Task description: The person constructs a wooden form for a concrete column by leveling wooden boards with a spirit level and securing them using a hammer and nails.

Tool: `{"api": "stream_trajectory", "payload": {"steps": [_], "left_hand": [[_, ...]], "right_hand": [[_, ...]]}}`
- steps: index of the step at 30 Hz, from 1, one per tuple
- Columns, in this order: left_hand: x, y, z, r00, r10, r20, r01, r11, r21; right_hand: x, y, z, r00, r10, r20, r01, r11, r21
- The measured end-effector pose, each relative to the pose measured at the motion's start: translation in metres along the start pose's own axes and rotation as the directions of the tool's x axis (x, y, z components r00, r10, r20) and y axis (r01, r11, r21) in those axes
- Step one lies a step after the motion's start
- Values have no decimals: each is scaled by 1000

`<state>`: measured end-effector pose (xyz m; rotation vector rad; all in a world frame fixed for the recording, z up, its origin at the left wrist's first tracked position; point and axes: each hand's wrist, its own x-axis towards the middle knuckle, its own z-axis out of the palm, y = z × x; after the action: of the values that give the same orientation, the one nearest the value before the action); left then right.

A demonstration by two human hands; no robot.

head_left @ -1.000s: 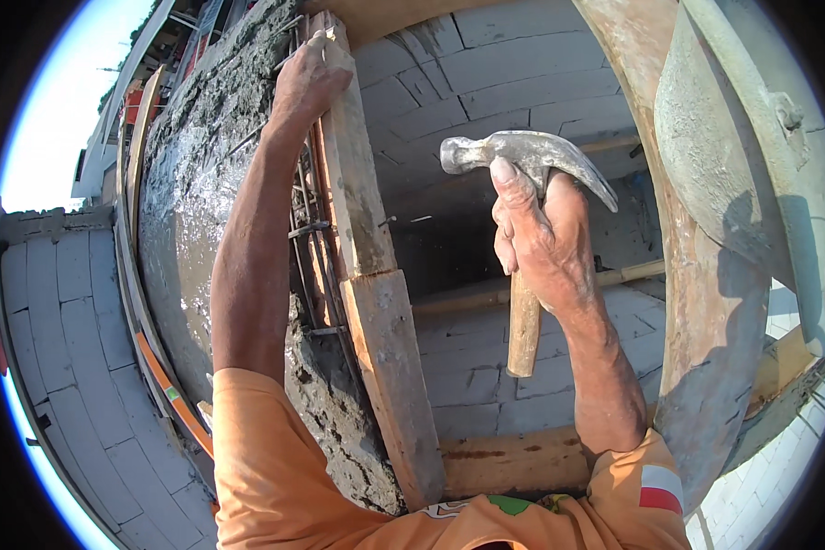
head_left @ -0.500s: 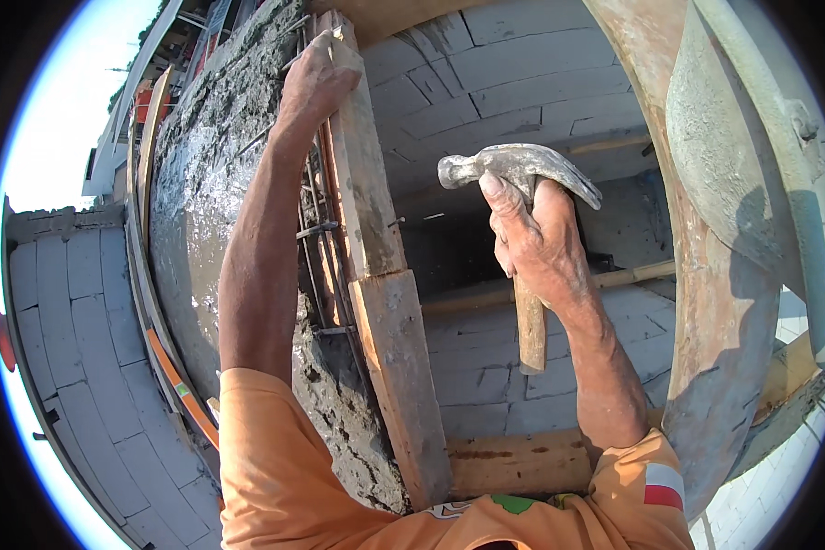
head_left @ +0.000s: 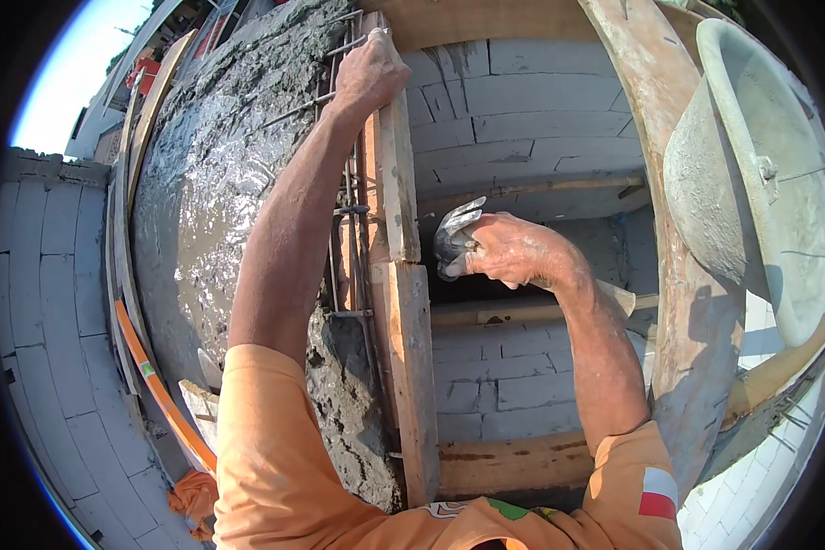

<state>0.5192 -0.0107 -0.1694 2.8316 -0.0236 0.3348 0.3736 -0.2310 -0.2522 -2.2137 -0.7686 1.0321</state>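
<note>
My left hand [head_left: 373,73] is closed at the far end of an upright wooden formwork board [head_left: 403,339]. Its fingers are pinched by the board's top edge; whatever is between them is too small to make out. My right hand [head_left: 513,252] grips a claw hammer [head_left: 458,234], its metal head close to the right of the board and level with the joint between two board lengths. The handle's end shows beyond my right wrist. Steel rebar [head_left: 355,266] runs along the board's left side, beside wet grey concrete [head_left: 188,220].
A concrete-crusted basin [head_left: 761,183] leans at the right against a thick timber post [head_left: 683,229]. Grey block walls [head_left: 559,92] stand behind the opening, crossed by wooden battens [head_left: 522,312]. An orange strip [head_left: 160,390] and orange cloth [head_left: 194,500] lie at the left.
The hammer has swung from upright to lying sideways, its head now nearer the board and lower. My left hand stays at the board's top. The whole view has shifted slightly.
</note>
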Motion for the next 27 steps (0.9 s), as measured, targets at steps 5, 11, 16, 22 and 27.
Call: {"api": "stream_trajectory", "payload": {"steps": [5, 11, 16, 22, 27], "left_hand": [[-6, -5, -2, 999, -52, 7, 52, 998, -36], [0, -12, -3, 998, 45, -39, -44, 999, 24], [4, -5, -7, 1000, 12, 19, -11, 999, -33], [5, -19, -1, 996, -1, 95, 0, 1000, 16], [7, -15, 0, 998, 20, 61, -21, 1000, 21]], "right_hand": [[-7, -16, -3, 954, -226, -197, 165, 945, -284], [-24, -1, 10, 940, -101, -325, 59, 989, -137], [-25, 22, 17, 863, -73, -500, 124, 990, 68], [-14, -43, -19, 985, 174, -8, -172, 969, -175], [0, -61, -30, 975, 220, 11, -207, 930, -303]]}}
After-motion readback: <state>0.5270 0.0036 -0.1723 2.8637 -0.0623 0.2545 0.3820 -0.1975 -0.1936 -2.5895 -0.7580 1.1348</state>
